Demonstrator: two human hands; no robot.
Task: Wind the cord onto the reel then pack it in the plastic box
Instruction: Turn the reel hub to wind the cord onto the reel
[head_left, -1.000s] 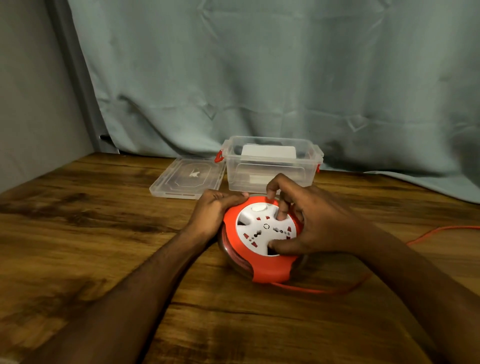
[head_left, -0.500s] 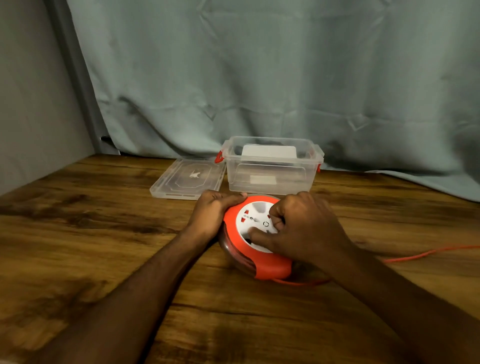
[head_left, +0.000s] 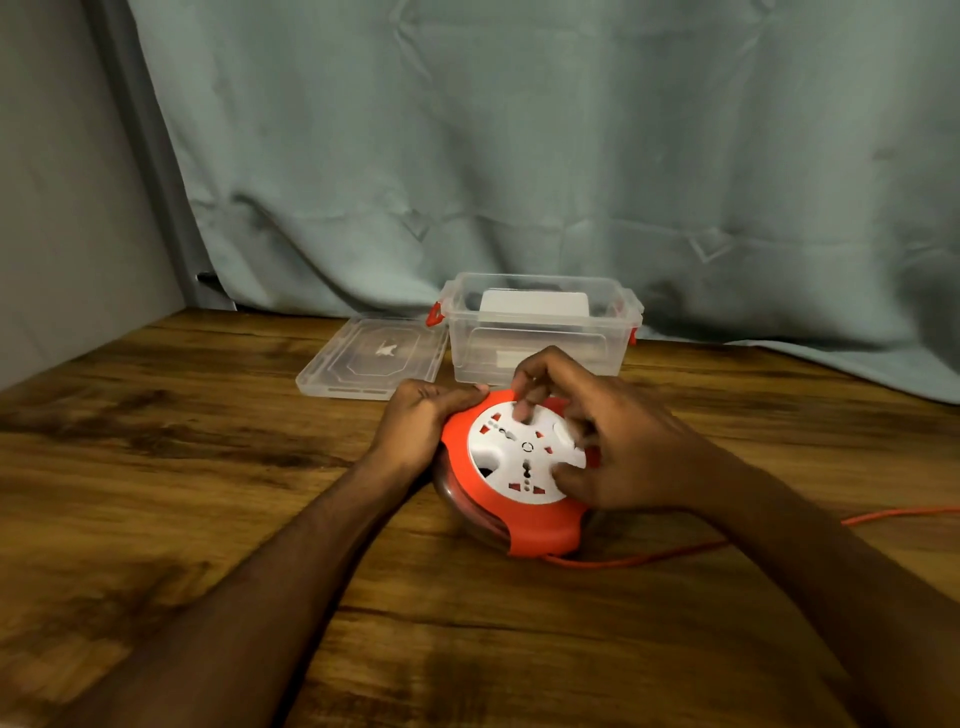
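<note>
Cord reel (head_left: 519, 499) lying flat on the wooden table (head_left: 208, 467), just in front of the open plastic box (head_left: 540, 332). Left hand (head_left: 421, 415) grips the reel's orange rim; right hand (head_left: 613, 441) curls over the white socket face, fingertips blurred. Orange cord (head_left: 649, 558) passes beneath the right forearm and runs off the right edge. Clear lid (head_left: 371, 358) lies beside the box, whose white contents are indistinct.

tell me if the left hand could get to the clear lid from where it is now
Probably yes. The left hand grips the reel's left rim, and the clear lid lies flat just beyond it on the table, with nothing between; it would have to let go of the reel first.
</note>
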